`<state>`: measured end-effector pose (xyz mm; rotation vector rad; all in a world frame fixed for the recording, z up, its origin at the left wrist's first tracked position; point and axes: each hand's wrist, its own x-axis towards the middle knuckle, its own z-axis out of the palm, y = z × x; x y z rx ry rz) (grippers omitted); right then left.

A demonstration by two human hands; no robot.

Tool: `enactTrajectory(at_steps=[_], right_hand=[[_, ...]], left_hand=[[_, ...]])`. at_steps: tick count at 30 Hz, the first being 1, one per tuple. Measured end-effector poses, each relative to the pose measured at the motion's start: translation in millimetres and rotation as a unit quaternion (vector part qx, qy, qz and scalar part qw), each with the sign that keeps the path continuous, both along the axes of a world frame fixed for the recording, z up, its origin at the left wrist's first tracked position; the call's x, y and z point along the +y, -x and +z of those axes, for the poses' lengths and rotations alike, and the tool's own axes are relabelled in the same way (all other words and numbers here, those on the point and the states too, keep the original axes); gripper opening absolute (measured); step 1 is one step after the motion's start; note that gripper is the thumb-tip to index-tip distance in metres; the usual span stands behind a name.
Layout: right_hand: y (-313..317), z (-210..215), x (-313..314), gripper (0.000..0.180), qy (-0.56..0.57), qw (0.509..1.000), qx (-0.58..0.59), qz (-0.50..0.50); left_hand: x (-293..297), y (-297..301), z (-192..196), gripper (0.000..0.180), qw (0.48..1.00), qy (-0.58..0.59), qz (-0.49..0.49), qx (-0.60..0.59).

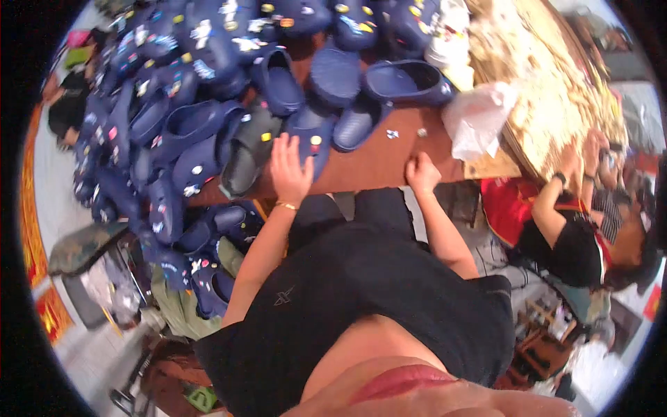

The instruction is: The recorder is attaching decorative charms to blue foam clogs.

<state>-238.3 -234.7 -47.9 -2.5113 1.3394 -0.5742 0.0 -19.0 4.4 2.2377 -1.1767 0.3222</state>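
My left hand (290,170) lies with its fingers stretched out between a black clog (244,156) and a navy clog (310,139). Its fingertips overlap the shoes; how firmly they touch cannot be made out. At the table's near edge my right hand (422,172) is closed, fingers curled, and anything inside them is hidden. Just beyond it are two small light-coloured charms, one (392,133) with blue on it and one pale (422,132). More navy clogs stand past my hands, among them a tilted one (358,126) and one on its side (406,82).
Navy clogs with charms (201,52) are heaped along the left and back of the brown table (368,167). A white plastic bag (479,118) sits at the right, beside a surface piled with cream-coloured pieces (556,83). Another person (563,229) works there. More clogs (208,278) hang lower left.
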Motion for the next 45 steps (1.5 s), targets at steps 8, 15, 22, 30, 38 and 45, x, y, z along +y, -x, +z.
enactTrajectory(at_steps=[8, 15, 22, 30, 38, 45], right_hand=[[1.3, 0.9, 11.2, 0.014, 0.050, 0.998, -0.019, 0.036], [8.3, 7.9, 10.9, 0.016, 0.012, 0.999, -0.029, 0.040], [6.3, 5.5, 11.8, 0.014, -0.009, 0.995, -0.047, 0.084], [-3.3, 5.2, 31.8, 0.011, -0.065, 0.978, -0.131, 0.151], [-10.8, 12.8, 36.1, 0.019, -0.078, 0.992, -0.011, 0.102], [-19.2, 1.9, 32.9, 0.018, -0.017, 0.993, -0.042, 0.107]], left_hand=[[18.7, 13.2, 3.6, 0.057, 0.998, -0.040, 0.038, 0.041], [17.3, 19.6, -3.8, 0.058, 0.997, -0.041, 0.043, 0.041], [18.0, 14.8, 1.0, 0.057, 0.997, -0.022, 0.051, 0.052], [19.5, 20.3, 0.9, 0.055, 0.998, -0.009, 0.042, 0.055], [15.9, 16.7, -10.9, 0.058, 0.999, -0.008, 0.050, 0.006], [19.3, -9.0, 12.7, 0.045, 0.992, 0.092, 0.031, 0.075]])
